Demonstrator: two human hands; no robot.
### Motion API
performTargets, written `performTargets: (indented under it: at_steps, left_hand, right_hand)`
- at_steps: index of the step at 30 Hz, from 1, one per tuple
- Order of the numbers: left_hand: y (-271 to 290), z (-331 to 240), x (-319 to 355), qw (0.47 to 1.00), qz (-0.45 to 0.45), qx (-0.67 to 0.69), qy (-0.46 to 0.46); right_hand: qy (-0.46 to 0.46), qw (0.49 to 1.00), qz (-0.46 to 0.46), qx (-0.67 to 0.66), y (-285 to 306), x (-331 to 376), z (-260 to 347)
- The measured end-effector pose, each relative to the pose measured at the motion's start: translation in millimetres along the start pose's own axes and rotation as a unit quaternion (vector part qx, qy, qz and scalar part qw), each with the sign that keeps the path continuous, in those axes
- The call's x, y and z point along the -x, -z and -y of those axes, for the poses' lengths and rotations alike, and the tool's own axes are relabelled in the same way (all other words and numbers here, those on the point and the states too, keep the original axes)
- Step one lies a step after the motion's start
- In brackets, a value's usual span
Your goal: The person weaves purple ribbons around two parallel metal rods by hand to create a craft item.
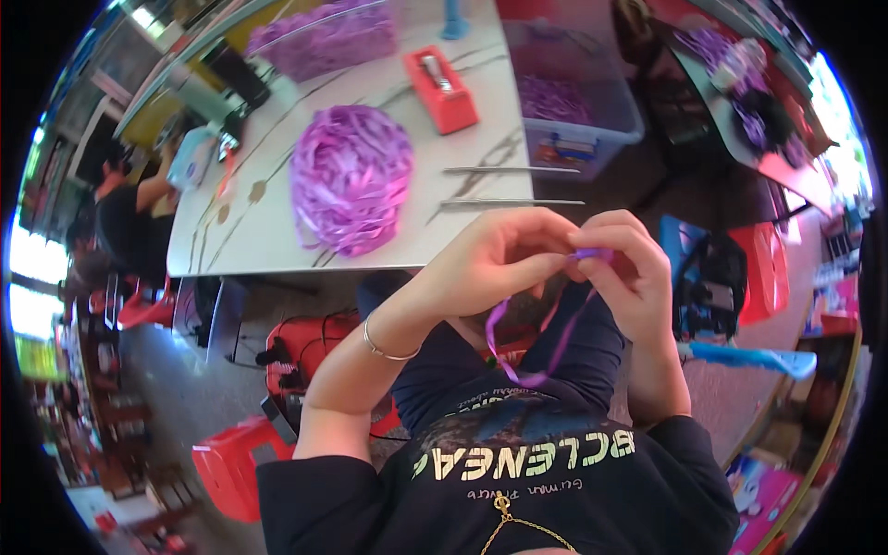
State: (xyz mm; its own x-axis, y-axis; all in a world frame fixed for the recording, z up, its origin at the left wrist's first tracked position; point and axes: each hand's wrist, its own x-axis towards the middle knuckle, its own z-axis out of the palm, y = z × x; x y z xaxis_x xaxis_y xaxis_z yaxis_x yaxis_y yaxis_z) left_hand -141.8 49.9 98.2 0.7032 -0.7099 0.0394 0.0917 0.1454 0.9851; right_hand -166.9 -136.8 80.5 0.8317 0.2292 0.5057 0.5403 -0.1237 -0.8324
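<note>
Both my hands meet above my lap, just off the table's front edge. A thin purple ribbon (530, 380) hangs from them in a loop. The fingertips of my left hand (509, 250) pinch one part of it. My right hand (634, 273) is closed on the ribbon beside them, where a short purple bit shows between the fingers. Whether there is a knot there is too small to tell. On the white marbled table (277, 116) lies a big heap of shiny purple ribbons (351, 180), left of my hands. Two thin metal rods (509, 169) stick out past the table's right edge.
A red holder with a metal part (441, 90) sits beyond the rods. Behind the heap stands a clear bin (324, 60) of purple ribbons; another clear bin (601, 139) is right of the table. Another person (134, 213) sits at far left. Red stools (231, 467) stand nearby.
</note>
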Motion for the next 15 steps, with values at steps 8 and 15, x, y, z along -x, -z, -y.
performTargets:
  at_steps: [8,15]
  left_hand:
    - [-7,32,-7,0.999,-0.008,0.03,0.017]
    - [-1,40,-8,0.998,-0.008,-0.018,0.06]
  right_hand:
    - [-0.172,0.978,-0.095,-0.064,17,24,-17]
    - [-0.156,0.982,-0.096,0.033,30,26,-23]
